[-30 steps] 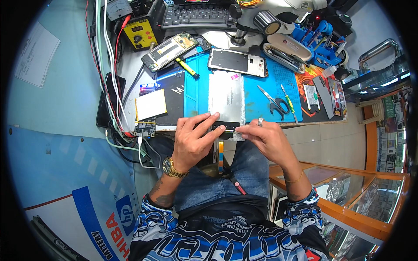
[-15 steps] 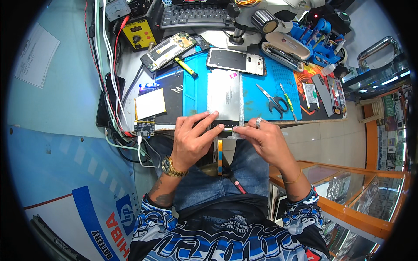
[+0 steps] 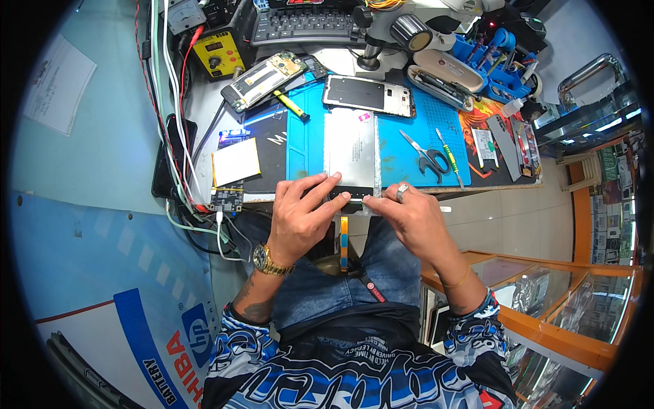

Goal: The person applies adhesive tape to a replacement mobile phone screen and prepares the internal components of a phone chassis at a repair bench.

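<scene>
Head view: my left hand (image 3: 300,215) and right hand (image 3: 409,215) both sit at the near edge of the counter (image 3: 204,109), on the near end of a flat silver-grey rectangular display panel (image 3: 351,150) with a dark strip along its near edge. Left hand fingers (image 3: 327,187) spread flat and pressing on that dark strip, not clamped around anything. Right hand fingertips (image 3: 371,200) drawn together against the panel's near right corner; can't tell if they pinch it or just touch. Silver ring on a right finger, gold watch on left wrist.

Panel lies lengthwise, far to near, on the blue rubber work mat (image 3: 415,146), near end overhanging the counter edge above my lap. An orange flex ribbon (image 3: 344,242) hangs down from the near end between my hands.

Far of the panel: a black-faced phone frame (image 3: 368,94). Right of it on the mat: grey-handled scissors (image 3: 426,153) and a green-handled tool (image 3: 449,157). Left: a pale yellow flat battery pack (image 3: 235,162), a small circuit board (image 3: 226,199) just near of it.
</scene>
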Available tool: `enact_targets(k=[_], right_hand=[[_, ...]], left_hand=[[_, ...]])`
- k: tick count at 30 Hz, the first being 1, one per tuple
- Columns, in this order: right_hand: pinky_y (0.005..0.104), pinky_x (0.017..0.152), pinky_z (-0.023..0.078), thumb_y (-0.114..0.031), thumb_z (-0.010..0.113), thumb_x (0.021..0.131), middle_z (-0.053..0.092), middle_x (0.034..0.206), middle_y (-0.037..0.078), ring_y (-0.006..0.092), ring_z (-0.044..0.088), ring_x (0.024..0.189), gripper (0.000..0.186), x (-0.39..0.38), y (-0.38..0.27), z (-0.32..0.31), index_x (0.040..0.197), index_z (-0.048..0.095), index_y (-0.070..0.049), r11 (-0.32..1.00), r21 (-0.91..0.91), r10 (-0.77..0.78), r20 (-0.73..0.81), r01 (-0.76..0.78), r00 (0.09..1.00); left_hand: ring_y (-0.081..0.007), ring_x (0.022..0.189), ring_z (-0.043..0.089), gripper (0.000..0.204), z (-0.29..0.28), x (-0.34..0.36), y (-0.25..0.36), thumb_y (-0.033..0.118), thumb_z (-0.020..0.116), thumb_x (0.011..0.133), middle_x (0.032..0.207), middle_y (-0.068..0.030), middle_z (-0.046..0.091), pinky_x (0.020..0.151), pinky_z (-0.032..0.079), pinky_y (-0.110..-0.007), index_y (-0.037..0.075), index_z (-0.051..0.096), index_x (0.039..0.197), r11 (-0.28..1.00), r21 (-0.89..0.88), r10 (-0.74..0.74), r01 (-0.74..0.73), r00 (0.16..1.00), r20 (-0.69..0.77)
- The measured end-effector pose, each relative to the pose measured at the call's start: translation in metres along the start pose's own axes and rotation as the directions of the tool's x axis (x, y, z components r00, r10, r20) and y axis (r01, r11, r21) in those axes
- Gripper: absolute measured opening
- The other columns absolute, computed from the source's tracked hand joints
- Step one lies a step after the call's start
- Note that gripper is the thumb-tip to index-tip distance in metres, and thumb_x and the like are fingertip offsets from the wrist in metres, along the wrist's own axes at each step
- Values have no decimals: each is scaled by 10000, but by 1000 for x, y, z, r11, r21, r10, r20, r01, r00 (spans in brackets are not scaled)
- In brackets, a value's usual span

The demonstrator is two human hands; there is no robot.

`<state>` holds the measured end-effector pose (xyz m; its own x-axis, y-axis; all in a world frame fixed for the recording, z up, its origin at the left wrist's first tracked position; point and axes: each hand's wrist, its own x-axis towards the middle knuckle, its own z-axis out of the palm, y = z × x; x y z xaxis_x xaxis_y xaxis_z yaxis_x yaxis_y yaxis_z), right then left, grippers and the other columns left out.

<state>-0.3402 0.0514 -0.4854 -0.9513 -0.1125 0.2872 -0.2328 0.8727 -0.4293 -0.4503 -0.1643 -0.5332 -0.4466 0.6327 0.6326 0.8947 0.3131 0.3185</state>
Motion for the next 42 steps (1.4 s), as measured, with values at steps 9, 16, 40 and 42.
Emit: enact_targets(k=[9, 16, 40, 42], right_hand=[[419, 659, 500, -83, 700, 852, 641, 841, 85, 292, 625, 767, 264, 2, 3, -5, 1109, 740, -128, 996, 85, 35, 42, -39, 998], [424, 651, 493, -113, 703, 873, 647, 845, 86, 297, 629, 760, 221, 5, 2, -9, 1089, 740, -131, 994, 92, 56, 72, -62, 996], [375, 622, 507, -42, 628, 795, 627, 928, 61, 244, 627, 863, 318, 7, 0, -9, 1099, 712, -83, 987, -102, -118, 62, 124, 991], [372, 610, 500, -43, 629, 797, 617, 911, 60, 244, 618, 845, 317, 5, 2, -7, 1100, 711, -83, 987, -102, -118, 62, 123, 991]], left_hand=[[-230, 1083, 655, 382, 0, 0, 0, 50, 776, 714, 1250, -41, 716, 844, 435, -376, 183, 774, 1072, 1000, -3, -1, 1, 1000, 1], [-223, 1089, 656, 372, 0, -1, -1, 47, 769, 716, 1251, -37, 716, 843, 433, -371, 183, 776, 1061, 1000, -14, -5, 5, 1000, -4], [-223, 1082, 654, 366, -1, -1, 0, 59, 777, 710, 1249, -33, 716, 842, 432, -372, 176, 776, 1056, 1000, -15, -7, 7, 1000, -11], [-223, 1079, 654, 373, -1, 0, 0, 57, 779, 706, 1250, -34, 716, 842, 432, -372, 176, 775, 1059, 1000, -19, -3, 3, 1000, -12]])
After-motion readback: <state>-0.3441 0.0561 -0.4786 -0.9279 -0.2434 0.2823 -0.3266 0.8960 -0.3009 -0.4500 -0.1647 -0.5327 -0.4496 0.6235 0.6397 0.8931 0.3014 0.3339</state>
